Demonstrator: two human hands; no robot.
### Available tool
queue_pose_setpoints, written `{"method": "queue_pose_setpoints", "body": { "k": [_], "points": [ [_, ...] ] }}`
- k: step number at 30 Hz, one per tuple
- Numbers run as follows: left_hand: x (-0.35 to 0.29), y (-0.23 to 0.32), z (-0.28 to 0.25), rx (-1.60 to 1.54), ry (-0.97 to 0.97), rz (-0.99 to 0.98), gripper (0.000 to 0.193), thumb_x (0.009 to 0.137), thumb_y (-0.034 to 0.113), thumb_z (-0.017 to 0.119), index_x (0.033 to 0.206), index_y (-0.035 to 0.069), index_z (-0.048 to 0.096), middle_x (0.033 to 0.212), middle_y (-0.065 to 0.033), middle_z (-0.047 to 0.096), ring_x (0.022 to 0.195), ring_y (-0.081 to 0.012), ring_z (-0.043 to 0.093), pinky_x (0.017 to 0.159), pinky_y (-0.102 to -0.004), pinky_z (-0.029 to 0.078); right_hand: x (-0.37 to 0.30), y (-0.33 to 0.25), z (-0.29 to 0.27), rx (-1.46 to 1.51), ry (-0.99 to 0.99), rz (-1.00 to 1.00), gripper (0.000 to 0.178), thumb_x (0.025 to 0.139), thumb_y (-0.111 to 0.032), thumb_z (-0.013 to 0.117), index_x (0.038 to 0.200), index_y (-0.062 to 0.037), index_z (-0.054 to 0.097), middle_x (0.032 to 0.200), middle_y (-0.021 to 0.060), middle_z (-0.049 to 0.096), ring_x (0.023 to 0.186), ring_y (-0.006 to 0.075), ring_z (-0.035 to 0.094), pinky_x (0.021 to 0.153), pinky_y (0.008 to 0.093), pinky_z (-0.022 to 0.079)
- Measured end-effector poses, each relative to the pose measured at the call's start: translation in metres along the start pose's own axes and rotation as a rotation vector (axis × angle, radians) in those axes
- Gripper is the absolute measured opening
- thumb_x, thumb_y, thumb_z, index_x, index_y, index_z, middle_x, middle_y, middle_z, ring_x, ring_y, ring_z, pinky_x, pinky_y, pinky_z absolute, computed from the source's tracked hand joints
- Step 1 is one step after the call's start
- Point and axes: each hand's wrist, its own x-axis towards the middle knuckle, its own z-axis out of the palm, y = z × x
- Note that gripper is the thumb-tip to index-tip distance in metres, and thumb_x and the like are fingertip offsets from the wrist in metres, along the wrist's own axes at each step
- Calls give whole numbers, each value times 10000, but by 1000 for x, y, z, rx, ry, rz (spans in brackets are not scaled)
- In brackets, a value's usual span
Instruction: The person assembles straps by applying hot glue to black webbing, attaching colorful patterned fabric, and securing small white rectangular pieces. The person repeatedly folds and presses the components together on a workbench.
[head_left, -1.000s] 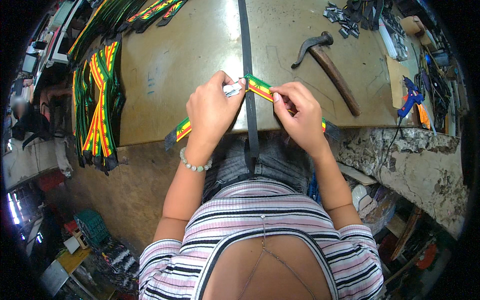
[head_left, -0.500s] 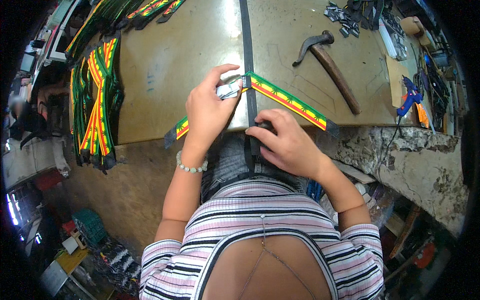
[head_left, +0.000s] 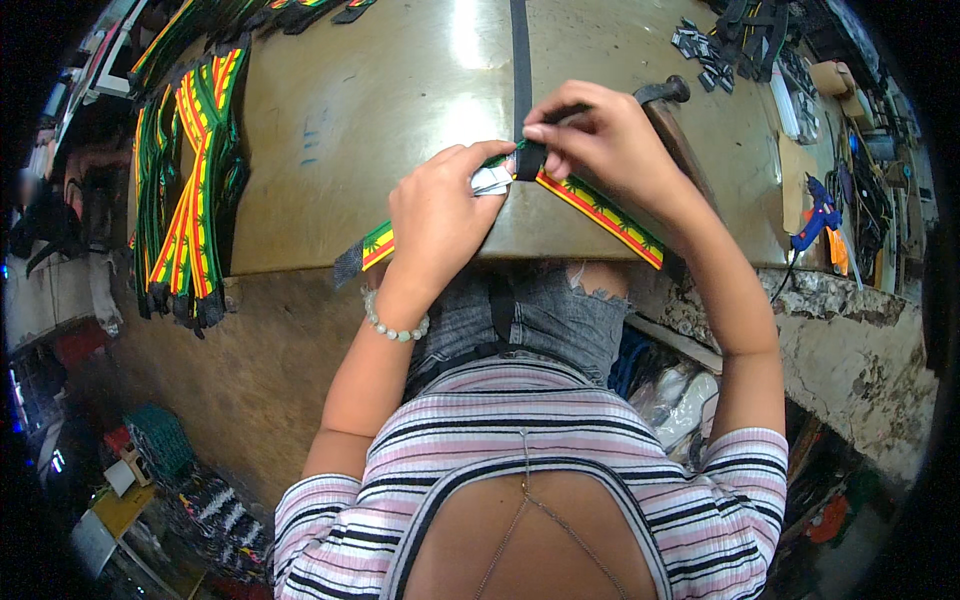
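Observation:
My left hand [head_left: 440,205] is closed around a small stack of white tags [head_left: 491,181], its fingertips pressing at the bend of a patterned strap [head_left: 605,222]. That strap is green, yellow and red with leaf shapes, bent into a V at the table's near edge, and has a dark end [head_left: 349,262] on the left. A long black webbing strap [head_left: 521,60] runs up the table from the bend. My right hand [head_left: 600,140] pinches a black webbing piece folded over at the bend; its fingers hide part of the fold.
A hammer [head_left: 674,92] lies behind my right hand, partly hidden. Bundled patterned straps [head_left: 205,170] hang over the table's left edge. Small dark pieces [head_left: 704,58] and black straps [head_left: 745,40] lie at the far right, with a blue glue gun [head_left: 820,213] nearer.
My right hand has moved up from the table's near edge, bringing the black webbing's loose end up over the bend. My left hand has shifted slightly right and stays on the tags.

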Motion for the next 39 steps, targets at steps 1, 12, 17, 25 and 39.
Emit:
{"method": "queue_pose_setpoints", "body": {
  "k": [1, 12, 17, 25, 39],
  "points": [
    [0, 0, 0, -5, 1, 9, 245, 834, 277, 735, 1065, 196, 750, 954, -93, 723, 847, -299, 695, 717, -374, 538, 8, 1, -2, 12, -23, 60, 103, 926, -67, 664, 957, 30, 647, 757, 66, 672, 597, 96, 659, 546, 247, 569],
    [2, 2, -1, 8, 3, 11, 232, 850, 297, 730, 1055, 189, 747, 914, -98, 716, 825, -294, 693, 684, -376, 538, 24, 20, 3, -100, -78, -42, 95, 905, -51, 673, 960, 24, 649, 854, 98, 621, 563, 107, 647, 502, 250, 548],
    [0, 4, 8, 66, 78, 71, 289, 857, 358, 725, 1100, 202, 729, 878, -91, 708, 783, -278, 687, 642, -369, 530, 23, 20, 5, -156, -18, -38, 124, 891, -73, 698, 930, 33, 648, 771, 103, 630, 554, 116, 650, 494, 256, 542],
    [-4, 6, 12, 354, 77, 218, 335, 906, 393, 651, 1217, 274, 680, 719, -65, 544, 669, -259, 630, 570, -395, 497, 25, 3, 2, -986, 261, -97, 419, 926, -344, 657, 806, 56, 632, 692, 236, 651, 664, 418, 677, 637, 476, 561],
    [-5, -5, 5, 143, 50, 127, 376, 778, 144, 677, 1132, 256, 736, 751, -55, 599, 716, -274, 636, 601, -405, 504, -61, 44, 52, -847, 202, -467, 541, 743, 21, 597, 1283, 33, 585, 1325, 136, 568, 1083, 346, 546, 967, 422, 482]
  ]
}}
